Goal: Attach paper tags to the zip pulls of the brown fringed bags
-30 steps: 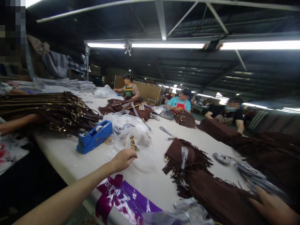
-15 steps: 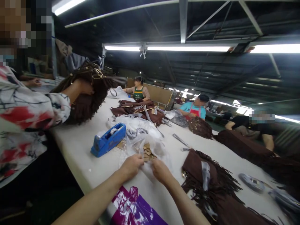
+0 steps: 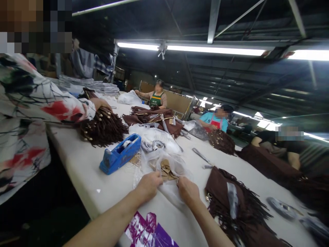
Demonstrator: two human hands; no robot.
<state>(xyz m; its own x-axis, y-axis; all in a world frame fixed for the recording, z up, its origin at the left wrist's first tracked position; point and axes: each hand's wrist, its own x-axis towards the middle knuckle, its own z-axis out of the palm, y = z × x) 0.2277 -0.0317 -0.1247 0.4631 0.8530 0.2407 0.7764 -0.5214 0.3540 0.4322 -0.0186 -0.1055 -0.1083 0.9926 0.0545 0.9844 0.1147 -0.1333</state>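
Note:
A clear plastic bag (image 3: 177, 197) lies on the table before me, its mouth spread between my two hands. Several brown paper hang tags (image 3: 168, 169) with thin strings show inside. My left hand (image 3: 149, 185) pinches the bag's left edge, and my right hand (image 3: 189, 192) pinches the right edge. Just beyond my left hand stands a blue tape dispenser (image 3: 120, 154). To the right of my right hand lies a brown fringed bag (image 3: 221, 185) with a plastic-wrapped strip on it. Below my hands is a shiny purple plastic packet (image 3: 151, 230).
At left, a co-worker's arm in a floral sleeve (image 3: 59, 106) rests on a brown fringed pile (image 3: 110, 127). More brown fringed bags (image 3: 164, 120) and white plastic (image 3: 164, 140) lie farther along the white table (image 3: 79, 161). Other people work across it.
My hands have moved apart, widening the bag's mouth so more of the tags shows. The co-worker at left has lowered the brown fringed pile onto the table.

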